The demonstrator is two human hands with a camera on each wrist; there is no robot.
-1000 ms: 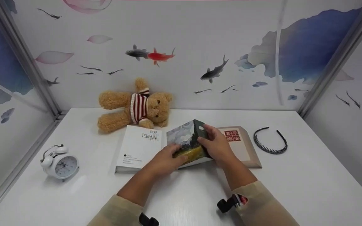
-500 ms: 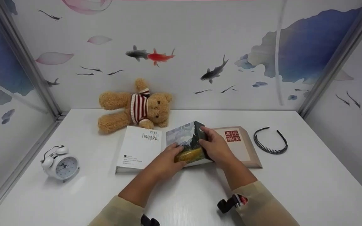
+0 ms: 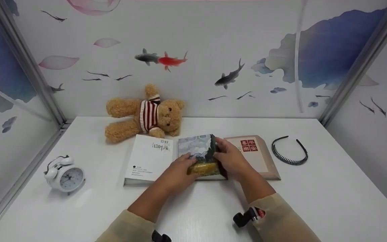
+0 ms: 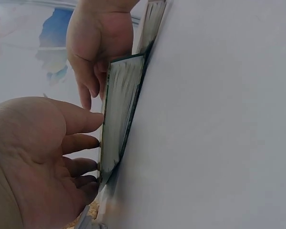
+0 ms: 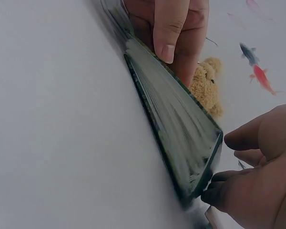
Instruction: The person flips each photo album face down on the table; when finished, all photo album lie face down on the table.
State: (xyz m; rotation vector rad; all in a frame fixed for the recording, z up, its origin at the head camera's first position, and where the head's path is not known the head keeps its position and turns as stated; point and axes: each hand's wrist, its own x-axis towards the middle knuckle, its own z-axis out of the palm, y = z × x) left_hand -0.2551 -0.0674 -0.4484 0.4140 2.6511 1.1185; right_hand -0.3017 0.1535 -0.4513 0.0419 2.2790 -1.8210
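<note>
A photo album (image 3: 197, 148) with a painted landscape cover lies between two other books in the head view. Its dark spine is on the right and sits higher than the opposite edge. My left hand (image 3: 178, 173) rests its fingertips on the cover's left part, with the thumb near the front edge. At the spine, my right hand (image 3: 232, 159) touches the album with fairly straight fingers. The wedge of pages (image 5: 174, 107) shows in the right wrist view, where my right thumb stands just off the spine's upper corner. What lies under the album is hidden.
A white book (image 3: 149, 158) is to the left, a beige book (image 3: 259, 161) to the right. Behind lies a teddy bear (image 3: 146, 116) on its side. A white alarm clock (image 3: 69, 178) stands far left, and a black headband (image 3: 289, 159) lies far right.
The album's raised spine side has come down, so the cover lies flatter. My right hand has eased its hold at the spine; my left hand stays on the cover.
</note>
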